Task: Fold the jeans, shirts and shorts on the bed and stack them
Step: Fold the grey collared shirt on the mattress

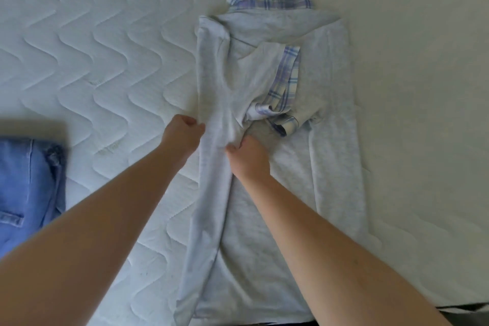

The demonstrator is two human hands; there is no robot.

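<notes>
Fingers (pixel 232 147) of both hands pinch the grey shirt's (pixel 328 140) folded left strip; long axis runs 6–12 o'clock, left hand (pixel 182 137) outside, right hand (pixel 250 157) inside.

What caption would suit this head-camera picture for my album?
Both hands, left hand and right hand, pinch a folded strip of the grey shirt on the quilted mattress, jeans alongside.

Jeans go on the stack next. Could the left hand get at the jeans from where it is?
Probably yes: the jeans lie uncovered on the mattress beside the left hand, but it first must release the grey shirt.
</notes>
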